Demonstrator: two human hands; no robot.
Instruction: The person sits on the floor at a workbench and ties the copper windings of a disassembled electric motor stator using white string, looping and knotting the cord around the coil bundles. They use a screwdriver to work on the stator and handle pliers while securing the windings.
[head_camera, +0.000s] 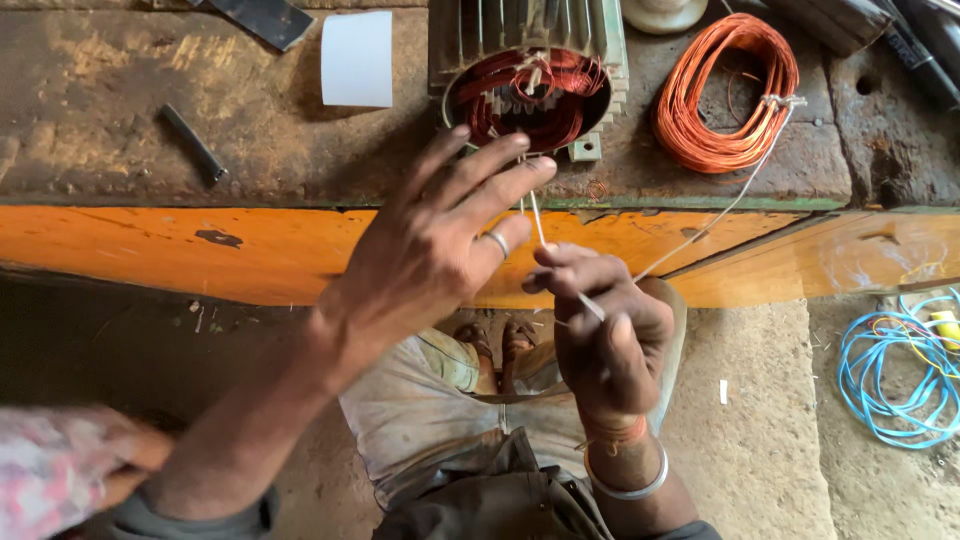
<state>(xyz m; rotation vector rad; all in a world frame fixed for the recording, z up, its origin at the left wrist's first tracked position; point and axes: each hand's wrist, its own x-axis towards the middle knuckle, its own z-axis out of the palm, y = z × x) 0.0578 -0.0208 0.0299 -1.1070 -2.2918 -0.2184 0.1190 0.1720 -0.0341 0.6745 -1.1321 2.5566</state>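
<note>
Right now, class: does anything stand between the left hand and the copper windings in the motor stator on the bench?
Nothing visible does. The left hand reaches with spread fingers right at the stator opening, where the copper windings lie bare.

Glossy copper wire coil (726, 95) on rough, rusty metal bench (200, 130).

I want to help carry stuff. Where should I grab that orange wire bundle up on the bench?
Probably by the tied spot: the orange wire coil lies flat on the workbench, and a white string binds its loops at the right side. Come from above on that side and wrap your fingers around the whole bunch there, so the loops likely stay together.
</note>
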